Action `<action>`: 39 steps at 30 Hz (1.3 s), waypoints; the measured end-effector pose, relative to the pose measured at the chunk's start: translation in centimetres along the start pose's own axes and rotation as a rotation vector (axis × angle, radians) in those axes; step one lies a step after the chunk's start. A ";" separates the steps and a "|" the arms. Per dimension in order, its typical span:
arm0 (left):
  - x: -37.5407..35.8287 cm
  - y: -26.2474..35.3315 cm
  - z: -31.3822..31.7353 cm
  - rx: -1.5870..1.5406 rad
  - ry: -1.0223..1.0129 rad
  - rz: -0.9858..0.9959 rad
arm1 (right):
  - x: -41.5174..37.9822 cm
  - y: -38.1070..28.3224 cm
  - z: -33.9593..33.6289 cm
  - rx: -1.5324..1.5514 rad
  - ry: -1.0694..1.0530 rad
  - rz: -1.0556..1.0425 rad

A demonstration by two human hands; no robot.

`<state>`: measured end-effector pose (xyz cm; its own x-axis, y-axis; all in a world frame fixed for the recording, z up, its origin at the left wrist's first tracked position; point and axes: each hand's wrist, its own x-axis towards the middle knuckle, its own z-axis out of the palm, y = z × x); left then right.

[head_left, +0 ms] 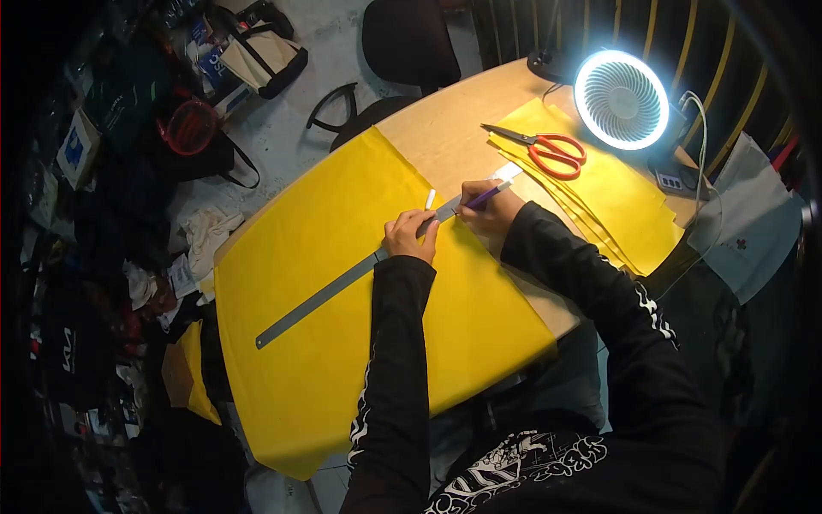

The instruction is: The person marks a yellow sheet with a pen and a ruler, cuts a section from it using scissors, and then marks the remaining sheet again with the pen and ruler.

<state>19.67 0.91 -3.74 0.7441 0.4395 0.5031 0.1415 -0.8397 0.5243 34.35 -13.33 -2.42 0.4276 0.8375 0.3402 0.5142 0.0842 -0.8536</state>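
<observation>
A large yellow fabric sheet (342,343) lies over the wooden table and hangs past its near edge. A long grey metal ruler (317,298) rests diagonally across it. My left hand (411,236) holds the ruler down near its upper right end, fingers bent over it. By those fingers sticks up a small white piece (430,199), perhaps a pen cap. My right hand (491,206) is closed round a purple pen (486,196) with a white end, its tip hidden or close to the ruler's edge.
Red-handled scissors (555,156) lie on folded yellow fabric (629,227) at the right. Behind stands a lit ring-shaped fan lamp (621,98) with cables. Dark chairs (407,38) are beyond the table. Bags and piled items crowd the floor at left. A pale cloth bag (743,223) hangs at right.
</observation>
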 end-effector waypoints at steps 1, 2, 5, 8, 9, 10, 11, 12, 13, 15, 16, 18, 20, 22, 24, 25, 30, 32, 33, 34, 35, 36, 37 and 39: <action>0.0 0.1 0.0 0.001 0.000 -0.002 | 0.0 0.0 0.0 -0.003 -0.003 -0.013; 0.0 0.1 0.0 0.001 0.001 0.001 | -0.1 0.0 -0.1 -0.009 -0.007 0.010; 0.0 -0.1 0.0 0.004 0.003 0.005 | -0.1 -0.4 -0.1 -0.019 -0.004 0.033; 0.0 0.0 0.0 0.002 0.000 0.001 | 0.0 0.2 0.1 -0.011 0.012 -0.010; 0.0 0.0 0.0 -0.001 -0.001 0.003 | 0.0 0.1 0.1 -0.009 0.007 -0.006; 0.0 0.0 0.0 -0.003 -0.001 0.005 | 0.0 0.1 0.1 -0.007 0.003 -0.002; 0.0 0.0 0.0 -0.003 -0.004 0.004 | 0.0 0.0 0.1 -0.014 0.000 0.000; 0.0 0.0 0.0 -0.003 -0.006 0.003 | 0.0 0.0 0.0 -0.022 -0.002 0.001; 0.0 0.0 0.0 -0.003 -0.009 0.002 | -0.1 0.0 0.0 -0.029 -0.005 0.003; 0.0 0.0 0.0 0.003 -0.010 -0.004 | -0.1 0.0 0.1 -0.027 0.015 -0.007; 0.0 0.1 -0.1 0.006 -0.011 -0.006 | -0.1 0.0 0.1 -0.027 0.025 -0.012; 0.0 0.0 0.0 0.001 -0.016 -0.002 | 0.0 0.2 0.2 -0.026 0.018 -0.041; 0.0 0.0 0.0 0.001 -0.016 0.000 | 0.0 0.5 0.1 -0.032 0.013 -0.048; 0.0 0.2 -0.1 0.005 -0.011 -0.001 | 0.0 0.3 0.0 -0.048 0.011 -0.032; 0.0 0.1 -0.2 0.005 -0.025 -0.002 | -0.1 0.2 0.1 0.033 0.068 0.006; 0.0 0.0 -0.2 0.005 -0.027 -0.004 | -0.1 0.2 0.1 0.072 0.093 0.023; 0.2 -1.8 -1.7 -0.163 -0.090 -0.005 | 0.7 2.2 -0.8 0.393 0.142 0.132; 0.4 -2.3 -3.5 -0.184 -0.085 0.002 | 0.9 2.5 -1.2 0.513 0.153 0.184; 0.3 -2.7 -4.8 -0.146 -0.070 0.024 | 0.9 2.4 -1.2 0.549 0.161 0.196; 0.0 -3.3 -6.1 -0.106 -0.056 0.044 | 0.9 2.4 -1.2 0.603 0.162 0.192; -0.3 -4.1 -7.5 -0.038 -0.072 0.073 | 1.0 2.5 -1.0 0.657 0.162 0.189; -0.7 -5.2 -8.5 0.000 -0.090 0.080 | 1.0 2.6 -0.9 0.713 0.161 0.187; -1.2 -6.0 -9.6 0.039 -0.109 0.087 | 1.0 2.5 -1.0 0.685 0.124 0.158; -2.5 -6.8 -11.1 0.082 -0.147 0.045 | 0.9 1.7 -0.8 0.589 0.099 0.135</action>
<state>9.60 9.03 -0.94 0.8377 0.3545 0.4155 0.1540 -0.8832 0.4429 36.24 -12.85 -3.21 0.5415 0.8100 0.2250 -0.0345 0.2888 -0.9568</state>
